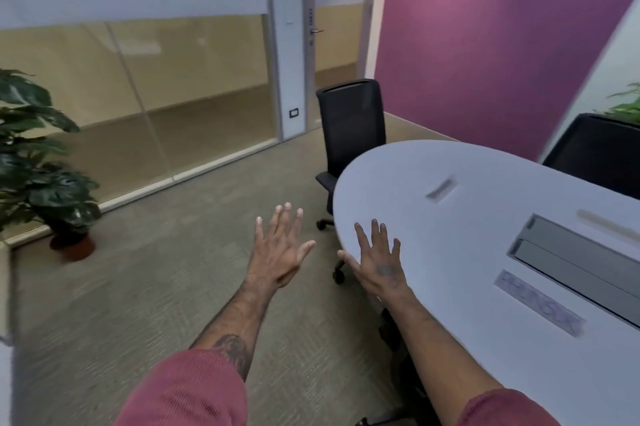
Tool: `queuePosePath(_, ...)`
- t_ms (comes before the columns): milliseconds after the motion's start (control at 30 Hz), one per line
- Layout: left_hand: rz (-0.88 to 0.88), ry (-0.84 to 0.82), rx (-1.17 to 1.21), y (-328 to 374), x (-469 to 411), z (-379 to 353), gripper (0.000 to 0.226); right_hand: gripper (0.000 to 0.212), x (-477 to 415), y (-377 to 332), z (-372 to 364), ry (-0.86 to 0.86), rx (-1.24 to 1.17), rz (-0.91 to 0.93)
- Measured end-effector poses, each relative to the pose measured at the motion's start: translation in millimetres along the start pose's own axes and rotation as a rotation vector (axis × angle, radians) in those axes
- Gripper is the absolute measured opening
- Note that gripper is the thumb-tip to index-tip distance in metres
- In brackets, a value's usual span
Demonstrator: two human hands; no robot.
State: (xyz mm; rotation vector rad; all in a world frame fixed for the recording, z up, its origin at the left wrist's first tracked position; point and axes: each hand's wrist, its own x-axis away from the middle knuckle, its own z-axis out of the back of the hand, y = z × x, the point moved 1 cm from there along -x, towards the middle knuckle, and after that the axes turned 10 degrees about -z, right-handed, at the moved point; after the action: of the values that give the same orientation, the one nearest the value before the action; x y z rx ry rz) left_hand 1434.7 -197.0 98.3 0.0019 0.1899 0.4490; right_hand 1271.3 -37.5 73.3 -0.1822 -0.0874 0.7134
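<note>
Both of my arms reach forward with fingers spread and straight. My left hand (281, 247) hovers over the carpet, just left of the rounded end of a white oval table (460, 252), and holds nothing. My right hand (379, 261) is above the table's near left edge, palm down, also holding nothing; whether it touches the surface I cannot tell. The picture is somewhat blurred.
A black office chair (351, 134) stands at the table's far end, another (595, 151) on the right. The table carries a grey cable hatch (581, 262), a printed strip (540, 302) and a small slot (441, 190). A potted plant (41, 165) stands left by a glass partition; a door (332, 27) is beyond.
</note>
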Motion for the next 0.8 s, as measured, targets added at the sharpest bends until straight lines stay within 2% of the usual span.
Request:
queuePosePath(67, 0.034, 0.001, -0.022, -52, 3, -2, 0.076, 0.084, -19, -50, -16, -0.013, -0.021, 0.023)
queuePosePath(367, 0.108, -0.048, -0.027, -162, 0, -13, 0.076, 0.089, -69, -160, -50, -0.033, -0.002, 0.102)
queuePosePath(800, 0.162, -0.088, -0.055, -256, -79, -39, 0.076, 0.09, -191, -233, -92, -0.088, 0.013, 0.198)
